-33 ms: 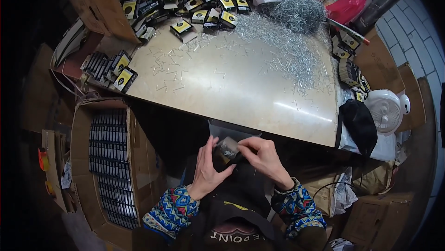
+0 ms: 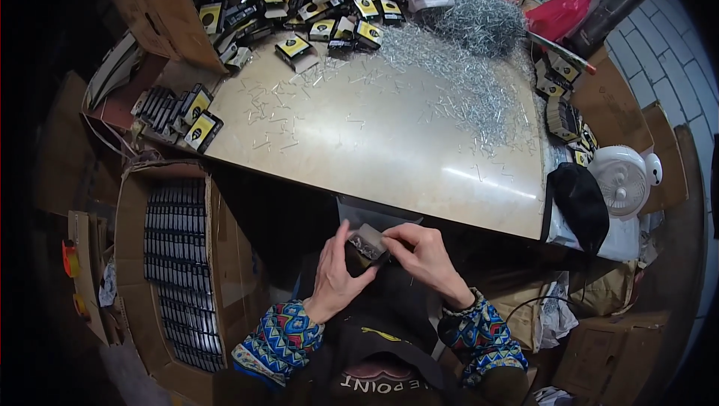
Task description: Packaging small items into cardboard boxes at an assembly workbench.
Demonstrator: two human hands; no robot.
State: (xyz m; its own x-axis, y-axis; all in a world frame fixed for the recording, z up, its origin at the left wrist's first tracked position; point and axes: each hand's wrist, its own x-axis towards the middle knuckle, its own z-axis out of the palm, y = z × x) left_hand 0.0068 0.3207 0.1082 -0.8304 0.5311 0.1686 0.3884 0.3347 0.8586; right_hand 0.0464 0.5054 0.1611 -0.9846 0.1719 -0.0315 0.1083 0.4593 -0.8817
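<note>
In front of my body, below the table's near edge, a small dark cardboard box [image 2: 365, 247] is held with its top open. Silvery metal pieces show inside, under a raised grey flap. My left hand [image 2: 333, 277] grips the box from the left, thumb below and fingers along the far side. My right hand [image 2: 428, 255] is closed at the box's right edge, thumb and forefinger pinching the flap side. Beyond, on the table [image 2: 337, 144], lie many thin, bent silvery metal pins [image 2: 468, 95], heaped into a mound [image 2: 483, 20] at the back right.
Black and yellow small boxes [image 2: 322, 9] pile up at the back left, with a row [image 2: 168, 112] at the left table corner. A large carton [image 2: 135, 256] holding packed boxes stands lower left. On the right are a white fan [image 2: 620, 181] and a black cloth item [image 2: 580, 200].
The small box has tilted slightly in my hands, and its inside shows more clearly. My left hand has shifted a little; my right hand stays nearly in place.
</note>
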